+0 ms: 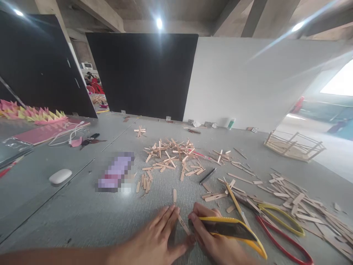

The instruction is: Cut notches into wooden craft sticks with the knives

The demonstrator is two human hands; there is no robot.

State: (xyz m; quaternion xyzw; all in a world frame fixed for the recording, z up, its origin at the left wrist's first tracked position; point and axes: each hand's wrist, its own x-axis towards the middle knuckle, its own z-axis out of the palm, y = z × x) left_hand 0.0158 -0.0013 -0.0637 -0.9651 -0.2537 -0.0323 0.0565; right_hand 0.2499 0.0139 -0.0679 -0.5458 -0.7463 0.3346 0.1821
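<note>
My left hand (162,233) lies low on the table, its fingers pressing down a wooden craft stick (183,223) with dark marks on it. The thumb reaches the stick's near end. Just beyond the fingertips sits another pale stick piece (174,195); my fingers cover where the two come close. In my right hand (205,226) is a yellow-and-black utility knife (230,229), held beside the stick's near end. Its blade is hidden by my fingers. To the right of this hand lie a thin yellow-handled tool (234,197) and red-and-yellow-handled pliers (281,221).
Loose craft sticks (292,198) are heaped at right; crossed-stick pieces (173,152) cluster ahead. A black pen (207,176), white mouse (60,176), blurred purple object (117,171) and stick-built frame (295,145) also lie on the table. Black and white panels (143,73) stand behind.
</note>
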